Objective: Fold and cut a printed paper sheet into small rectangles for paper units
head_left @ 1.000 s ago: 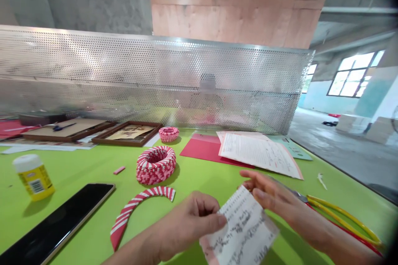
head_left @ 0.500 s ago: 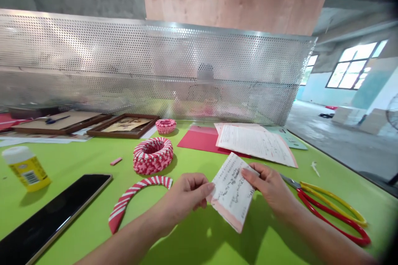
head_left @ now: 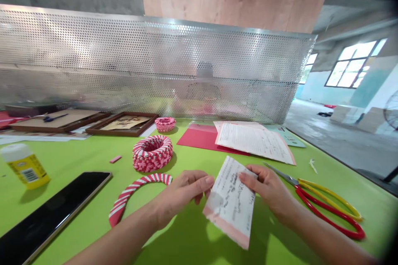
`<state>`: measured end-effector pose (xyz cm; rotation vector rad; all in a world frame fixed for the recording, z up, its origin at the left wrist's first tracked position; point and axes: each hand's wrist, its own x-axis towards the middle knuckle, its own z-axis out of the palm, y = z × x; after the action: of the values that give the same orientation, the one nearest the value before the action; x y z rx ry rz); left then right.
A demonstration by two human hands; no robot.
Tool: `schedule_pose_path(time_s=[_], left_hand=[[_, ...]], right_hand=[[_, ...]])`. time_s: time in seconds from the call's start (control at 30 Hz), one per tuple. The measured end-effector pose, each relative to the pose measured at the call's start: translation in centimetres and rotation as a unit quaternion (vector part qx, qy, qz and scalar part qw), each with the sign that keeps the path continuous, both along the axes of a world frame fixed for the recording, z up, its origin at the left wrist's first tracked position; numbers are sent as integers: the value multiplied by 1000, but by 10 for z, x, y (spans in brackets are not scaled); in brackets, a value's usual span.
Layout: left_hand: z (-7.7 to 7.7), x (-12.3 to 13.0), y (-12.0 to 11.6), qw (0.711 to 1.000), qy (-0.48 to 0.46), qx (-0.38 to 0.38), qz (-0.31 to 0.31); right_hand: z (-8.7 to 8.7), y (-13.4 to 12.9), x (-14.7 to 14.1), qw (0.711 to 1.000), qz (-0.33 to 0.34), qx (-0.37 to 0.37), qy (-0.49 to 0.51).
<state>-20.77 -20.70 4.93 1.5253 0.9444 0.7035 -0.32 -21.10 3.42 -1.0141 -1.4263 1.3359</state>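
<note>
A folded sheet of written paper (head_left: 231,203) with a pink lower edge is held up over the green table (head_left: 183,240). My right hand (head_left: 264,184) pinches its upper right side, thumb on the front. At its left edge is my left hand (head_left: 192,190), thumb and fingers closed together; whether they grip the edge is hard to see. A curved red and white striped strip (head_left: 133,190) lies just left of my left hand. Scissors (head_left: 323,205) with one yellow and one red handle rest beside my right hand.
Two striped rings (head_left: 152,153) stand behind the strip. A phone (head_left: 56,215) and a glue stick (head_left: 26,166) are at the left. Wooden frames (head_left: 124,124), red card (head_left: 199,138) and written sheets (head_left: 255,143) lie before a perforated metal panel (head_left: 155,66).
The folded paper has turned more upright, and its pink edge is lower and nearer. The scissors' blades show more beside my right hand. My left thumb has shifted up slightly.
</note>
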Motion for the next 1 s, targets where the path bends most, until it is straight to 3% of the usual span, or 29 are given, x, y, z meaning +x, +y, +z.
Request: schedule_pose_path(time_s=[0.1,0.2,0.43,0.57,0.73,0.83,1.0], left_hand=[[-3,5,-3,997,-52,-61,-12],[-12,9,-3,990,-96,-101,-2],[-25,9,0,980,-169,-49,93],[-27,8,2,976,-178,-22,126],[-28,8,5,969,-195,-54,139],[-27,7,6,963,-206,-79,156],[-24,6,8,970,-199,-53,128]], right_hand=[[-2,-5,-5,999,49,0,-14],[-4,-7,-9,998,54,-19,14],[-11,-11,-18,984,94,-83,130],[-12,-5,-26,991,87,-44,87],[-9,6,-25,999,16,6,28],[-8,7,-20,999,39,35,-12],[-6,7,-16,1000,16,17,-16]])
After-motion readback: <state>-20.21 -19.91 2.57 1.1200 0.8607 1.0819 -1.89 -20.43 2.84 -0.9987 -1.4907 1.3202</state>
